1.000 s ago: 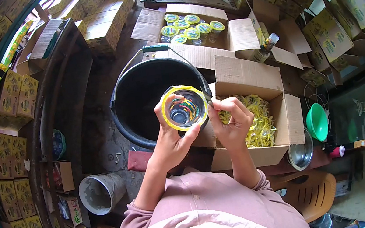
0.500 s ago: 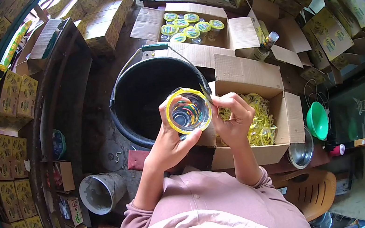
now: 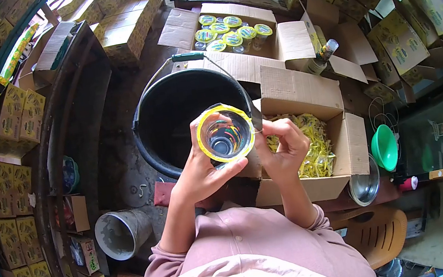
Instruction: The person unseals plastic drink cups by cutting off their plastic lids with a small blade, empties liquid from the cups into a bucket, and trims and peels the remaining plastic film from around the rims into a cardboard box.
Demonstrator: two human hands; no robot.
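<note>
A clear plastic cup point(image 3: 225, 138) with a yellow rim and coloured print faces up in front of my chest. My left hand point(image 3: 202, 167) is wrapped round its left side and underside. Close to the rim on the right, my right hand point(image 3: 282, 149) is pinched, with thumb and forefinger together; what they hold is too small to name. Behind the cup stands a large black bucket point(image 3: 159, 162) with a raised handle. At the right, an open carton point(image 3: 300, 92) holds yellow plastic strips point(image 3: 314, 147).
Beyond the bucket, another open carton point(image 3: 237, 13) holds several yellow-lidded cups point(image 3: 232, 38). A green bowl point(image 3: 384, 148) and a metal bowl point(image 3: 365, 186) lie at the right. A grey bucket point(image 3: 124, 235) stands at the left. Printed boxes point(image 3: 125, 29) are stacked around.
The cup has shifted and tilted slightly in my left hand. My right hand stays pinched beside the rim, nearly in place.
</note>
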